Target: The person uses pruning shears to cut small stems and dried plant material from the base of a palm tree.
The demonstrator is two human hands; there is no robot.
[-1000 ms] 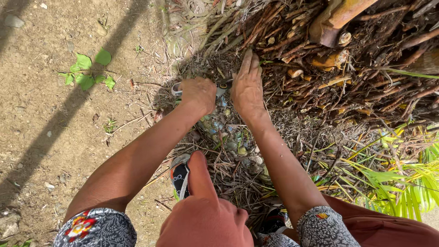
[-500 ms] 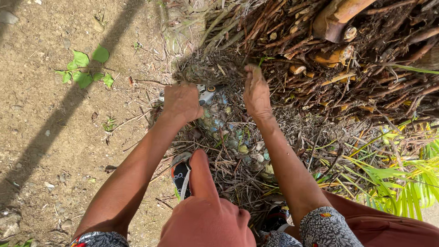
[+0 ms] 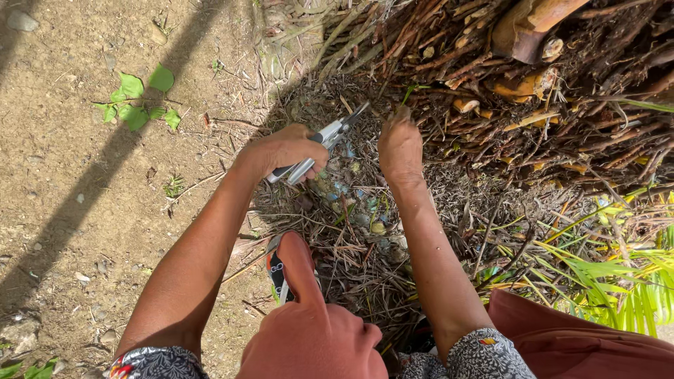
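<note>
My left hand (image 3: 284, 151) grips a pair of metal pruning shears (image 3: 324, 140) by the handles, its blades pointing up and right toward a heap of dry brown stalks (image 3: 491, 91). My right hand (image 3: 400, 147) reaches into the dry plant litter (image 3: 351, 210) beside the shears' tip, fingers bunched around thin stems; what it holds is hidden. Both forearms stretch forward from patterned sleeves. My bent knee in rust-coloured cloth (image 3: 309, 330) is at the bottom centre.
Bare dirt ground (image 3: 84, 210) lies to the left, crossed by a long shadow. A small green leafy plant (image 3: 137, 102) grows there. Green palm fronds (image 3: 618, 281) spread at the lower right. A sandalled foot (image 3: 277, 270) rests by the litter.
My left hand has lifted the pruning shears out of the litter, and they now show. My right hand has shifted slightly and stays in the dry stems.
</note>
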